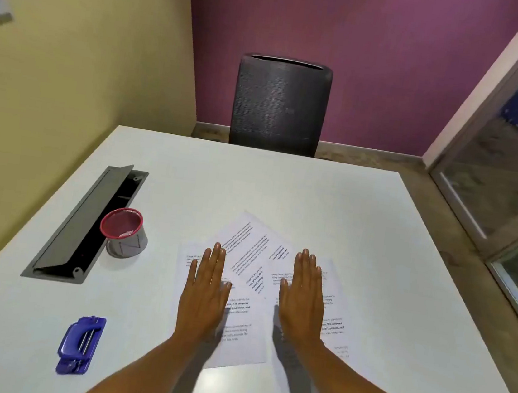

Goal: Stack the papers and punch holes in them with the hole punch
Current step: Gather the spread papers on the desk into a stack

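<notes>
Under both flat, empty hands [253, 297], fanned papers [252, 254]; hole punch [80, 344] well left.

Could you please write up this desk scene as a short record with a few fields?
papers: several printed sheets fanned out, overlapping, not yet squared into a stack
left hand: flat, palm down, on the left sheets
right hand: flat, palm down, on the right sheets
hole punch: blue, near left of the table, apart from the papers, untouched
cup: red-rimmed mesh cup, left of the papers
cable tray: lid open, by the cup
table: white
chair: dark, at the far edge
</notes>
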{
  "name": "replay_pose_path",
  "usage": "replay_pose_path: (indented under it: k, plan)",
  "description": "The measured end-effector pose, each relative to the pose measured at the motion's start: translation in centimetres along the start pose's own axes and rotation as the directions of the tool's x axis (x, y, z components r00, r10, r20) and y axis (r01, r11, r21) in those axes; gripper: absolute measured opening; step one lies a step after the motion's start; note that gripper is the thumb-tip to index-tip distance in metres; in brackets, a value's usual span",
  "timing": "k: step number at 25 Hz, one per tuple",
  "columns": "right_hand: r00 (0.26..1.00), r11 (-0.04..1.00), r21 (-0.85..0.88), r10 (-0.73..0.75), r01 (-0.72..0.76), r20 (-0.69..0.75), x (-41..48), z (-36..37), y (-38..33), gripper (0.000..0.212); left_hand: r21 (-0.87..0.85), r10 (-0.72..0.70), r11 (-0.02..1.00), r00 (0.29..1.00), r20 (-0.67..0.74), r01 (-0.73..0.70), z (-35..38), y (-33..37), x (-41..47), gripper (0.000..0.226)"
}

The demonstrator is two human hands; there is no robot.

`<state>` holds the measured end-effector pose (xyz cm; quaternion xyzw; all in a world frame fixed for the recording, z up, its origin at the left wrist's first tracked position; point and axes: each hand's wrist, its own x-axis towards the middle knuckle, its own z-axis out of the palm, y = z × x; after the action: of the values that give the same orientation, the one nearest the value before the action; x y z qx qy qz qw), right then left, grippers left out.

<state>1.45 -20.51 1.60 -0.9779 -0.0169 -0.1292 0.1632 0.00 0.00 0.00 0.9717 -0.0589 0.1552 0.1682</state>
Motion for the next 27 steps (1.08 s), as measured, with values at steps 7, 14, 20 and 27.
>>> replay_pose_path:
  k: [7, 14, 20, 27]
  plan:
    - [0.986, 0.993, 0.009, 0.112, -0.114, 0.126, -8.3, 4.0, 2.4, 0.06, 0.063, -0.143, 0.989, 0.968, 0.206, 0.133, 2.4, -1.2, -7.5, 0.061]
    - [0.943, 0.967, -0.042, 0.254, -0.251, 0.216, -10.5, 5.2, 3.0, 0.063, 0.078, -0.181, 0.983, 0.923, 0.34, 0.164, 4.1, -2.8, -9.8, 0.068]
    - [0.945, 0.956, 0.066, 0.27, -0.286, 0.186, -9.6, 5.9, 2.3, 0.059, 0.107, -0.168, 0.985, 0.905, 0.391, 0.137, 4.2, -3.5, -9.6, 0.068]
    - [0.792, 0.774, 0.173, 0.604, -0.609, 0.089, -6.7, 4.3, 8.0, 0.056, 0.113, -0.176, 0.983, 0.904, 0.39, 0.143, 4.4, -3.4, -9.8, 0.068]
